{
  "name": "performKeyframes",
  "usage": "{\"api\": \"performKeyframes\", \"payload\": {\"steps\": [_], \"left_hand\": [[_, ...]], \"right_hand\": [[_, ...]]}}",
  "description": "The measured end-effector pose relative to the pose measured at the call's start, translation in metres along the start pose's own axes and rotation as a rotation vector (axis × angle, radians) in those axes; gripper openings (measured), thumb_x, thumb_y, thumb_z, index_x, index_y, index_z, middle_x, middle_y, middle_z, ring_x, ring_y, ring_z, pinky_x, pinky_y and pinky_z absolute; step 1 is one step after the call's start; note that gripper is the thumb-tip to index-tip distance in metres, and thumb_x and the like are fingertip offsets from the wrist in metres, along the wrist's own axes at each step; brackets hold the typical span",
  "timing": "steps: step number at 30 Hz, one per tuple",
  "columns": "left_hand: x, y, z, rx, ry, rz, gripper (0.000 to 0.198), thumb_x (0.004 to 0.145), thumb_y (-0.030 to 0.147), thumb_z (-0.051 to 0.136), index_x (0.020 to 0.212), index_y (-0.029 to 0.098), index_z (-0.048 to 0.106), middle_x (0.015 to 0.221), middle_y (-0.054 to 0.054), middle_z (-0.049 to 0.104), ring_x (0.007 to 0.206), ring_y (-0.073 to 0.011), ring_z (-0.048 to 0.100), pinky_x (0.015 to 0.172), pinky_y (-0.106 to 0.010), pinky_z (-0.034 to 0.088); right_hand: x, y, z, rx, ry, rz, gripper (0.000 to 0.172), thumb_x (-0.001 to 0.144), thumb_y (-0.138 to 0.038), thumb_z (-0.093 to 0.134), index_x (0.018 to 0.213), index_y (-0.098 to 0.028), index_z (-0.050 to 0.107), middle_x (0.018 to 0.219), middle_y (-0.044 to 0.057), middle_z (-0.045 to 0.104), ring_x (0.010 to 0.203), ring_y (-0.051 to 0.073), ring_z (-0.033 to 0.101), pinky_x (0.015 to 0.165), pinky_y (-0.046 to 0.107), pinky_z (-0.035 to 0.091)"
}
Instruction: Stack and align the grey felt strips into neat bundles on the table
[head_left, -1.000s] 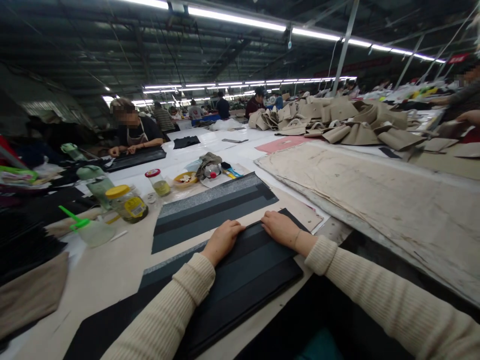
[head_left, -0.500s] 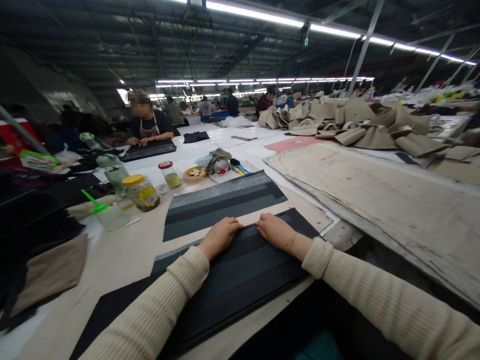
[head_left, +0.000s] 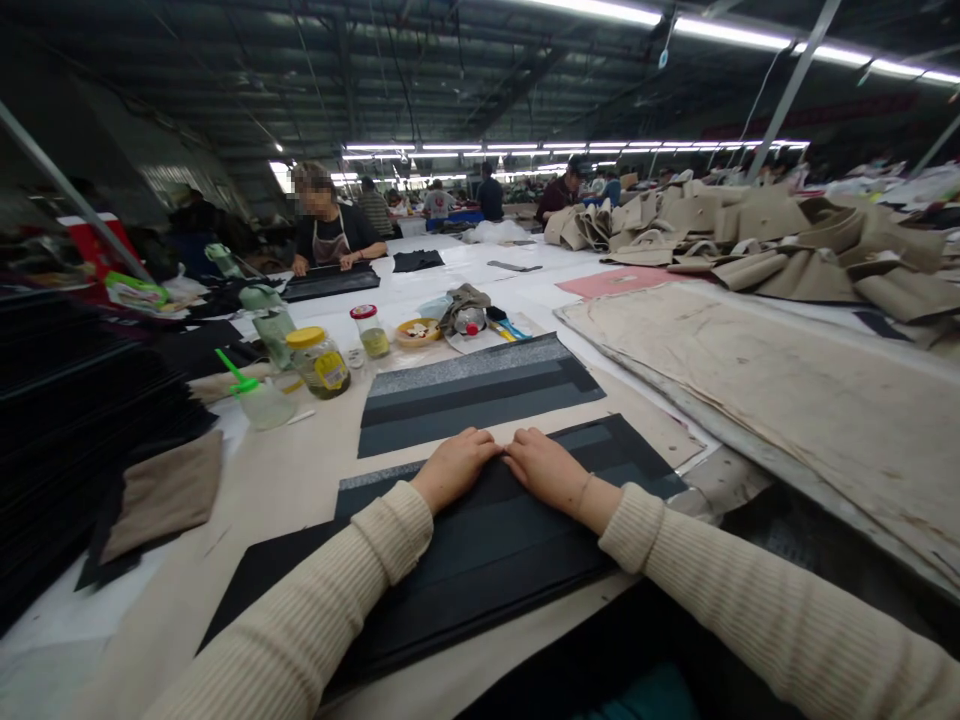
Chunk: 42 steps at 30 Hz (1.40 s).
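Dark panels of black and grey fabric (head_left: 517,545) lie stacked in front of me. My left hand (head_left: 459,466) rests at the far edge of the top panel, its fingers curled and pressed together on that edge. Right beside it, my right hand (head_left: 546,474) pinches the same edge, and the fingertips of both hands almost touch. Under the fingers the edge looks folded over; the exact grip is hidden. Just beyond lies a separate panel (head_left: 480,395) with a speckled grey strip along its far side.
At left stand a squeeze bottle with green nozzle (head_left: 262,403), a yellow-lidded jar (head_left: 321,365) and a red-lidded jar (head_left: 370,332). Dark fabric piles (head_left: 82,430) rise further left. A stained beige board (head_left: 787,400) lies right. A co-worker (head_left: 330,235) handles black fabric across the table.
My right hand has moved left along the panel's edge towards my left hand, leaving more of the right corner uncovered. The whole view has turned slightly left.
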<state>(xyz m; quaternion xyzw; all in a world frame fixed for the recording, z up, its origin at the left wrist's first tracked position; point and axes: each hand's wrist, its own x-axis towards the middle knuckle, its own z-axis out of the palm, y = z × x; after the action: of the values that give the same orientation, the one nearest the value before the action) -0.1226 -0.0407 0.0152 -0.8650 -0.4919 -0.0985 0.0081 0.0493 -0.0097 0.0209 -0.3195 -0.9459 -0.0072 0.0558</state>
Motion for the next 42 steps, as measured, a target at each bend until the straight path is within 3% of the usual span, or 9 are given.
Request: {"api": "performKeyframes", "payload": {"steps": [8,18,27,36,42], "left_hand": [[-0.050,-0.025,-0.003,-0.088,0.088,-0.095,0.029,0.084,0.013,0.039,0.103,0.021,0.060,0.097,-0.005,0.060,0.088,-0.0153,0.051,0.079,-0.028,0.043],[-0.048,-0.021,-0.008,0.015,0.021,-0.061,0.028,0.085,0.013,0.037,0.101,0.019,0.060,0.092,-0.005,0.060,0.085,-0.0163,0.049,0.077,-0.027,0.043],[-0.094,-0.048,-0.012,-0.081,0.087,-0.133,0.028,0.087,0.017,0.037,0.102,0.021,0.059,0.096,-0.004,0.060,0.089,-0.0150,0.051,0.080,-0.027,0.042],[-0.091,-0.041,-0.016,0.025,0.036,-0.089,0.027,0.086,0.014,0.037,0.102,0.019,0.059,0.093,-0.005,0.060,0.087,-0.0158,0.051,0.078,-0.027,0.043],[-0.122,-0.059,-0.023,-0.069,0.095,-0.111,0.026,0.086,0.016,0.038,0.101,0.019,0.060,0.094,-0.005,0.060,0.088,-0.0140,0.054,0.080,-0.025,0.044]], "right_hand": [[0.004,0.003,-0.004,0.006,-0.044,-0.014,0.027,0.088,-0.025,0.039,0.087,-0.010,0.062,0.089,0.011,0.055,0.088,0.021,0.049,0.081,0.032,0.038],[0.025,-0.038,0.006,0.014,0.008,-0.136,0.026,0.088,-0.018,0.037,0.087,-0.010,0.061,0.086,0.010,0.055,0.087,0.020,0.048,0.081,0.031,0.037],[0.026,-0.042,-0.002,0.033,-0.034,-0.121,0.026,0.088,-0.020,0.038,0.089,-0.010,0.062,0.089,0.011,0.054,0.088,0.020,0.048,0.081,0.031,0.038],[0.043,-0.077,0.012,0.027,0.027,-0.235,0.024,0.088,-0.018,0.038,0.088,-0.010,0.061,0.086,0.010,0.054,0.085,0.020,0.049,0.078,0.031,0.038],[0.041,-0.074,0.005,0.033,0.013,-0.227,0.025,0.089,-0.020,0.038,0.089,-0.010,0.061,0.086,0.011,0.055,0.085,0.020,0.049,0.078,0.031,0.040]]}}
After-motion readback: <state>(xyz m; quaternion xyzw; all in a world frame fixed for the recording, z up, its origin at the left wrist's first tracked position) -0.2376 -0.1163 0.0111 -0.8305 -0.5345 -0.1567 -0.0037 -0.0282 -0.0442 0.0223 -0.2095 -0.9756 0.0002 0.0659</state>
